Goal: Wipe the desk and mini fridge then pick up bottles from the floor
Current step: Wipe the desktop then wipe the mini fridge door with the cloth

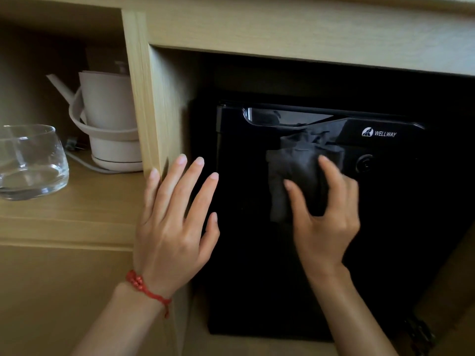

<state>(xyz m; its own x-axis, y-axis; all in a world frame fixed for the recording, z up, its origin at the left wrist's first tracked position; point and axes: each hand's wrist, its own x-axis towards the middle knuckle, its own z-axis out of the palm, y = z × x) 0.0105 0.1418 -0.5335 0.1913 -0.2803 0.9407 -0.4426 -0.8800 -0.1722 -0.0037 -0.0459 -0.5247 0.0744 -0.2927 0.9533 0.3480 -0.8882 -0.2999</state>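
A black mini fridge [385,227] sits in a wooden alcove, its glossy door marked WELLWAY. My right hand [326,217] presses a crumpled dark grey cloth [298,160] against the upper middle of the door. My left hand [174,222] has its fingers spread flat, resting on the wooden divider [151,98] and the fridge's left edge; it holds nothing and has a red bead bracelet on its wrist. No bottles are in view.
Left of the divider, a wooden shelf [84,211] holds a white electric kettle [110,119] on its base and a clear glass tumbler [30,163] at the far left. The desk's underside [308,29] overhangs the fridge. A dark cable tangle [419,332] lies at bottom right.
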